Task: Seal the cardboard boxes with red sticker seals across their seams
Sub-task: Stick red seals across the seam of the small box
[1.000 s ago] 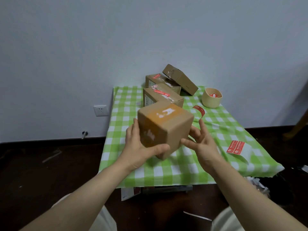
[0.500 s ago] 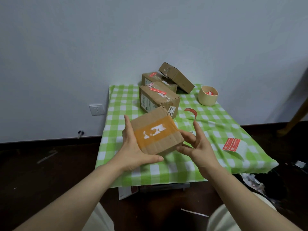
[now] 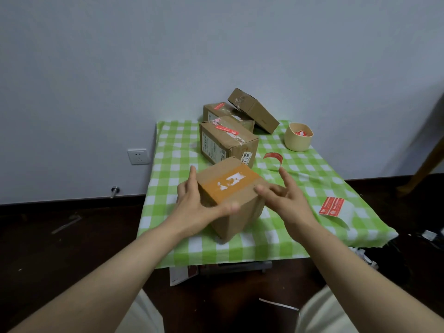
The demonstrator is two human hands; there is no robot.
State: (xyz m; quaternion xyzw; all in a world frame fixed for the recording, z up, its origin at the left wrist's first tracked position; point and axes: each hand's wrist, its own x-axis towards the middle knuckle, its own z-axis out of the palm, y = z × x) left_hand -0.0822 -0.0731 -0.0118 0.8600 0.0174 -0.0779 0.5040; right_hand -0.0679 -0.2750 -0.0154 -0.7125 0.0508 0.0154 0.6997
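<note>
Item: cardboard box with orange tape band, on green checked tablecloth, near front edge.

Left hand grips its left side, thumb on the front face; right hand open, fingers spread, fingertips at the right top edge. Behind: sealed box with red sticker seal, second sealed box, tilted box. Cream cup holds red stickers. Loose curled red sticker; sticker sheet at right.
</note>
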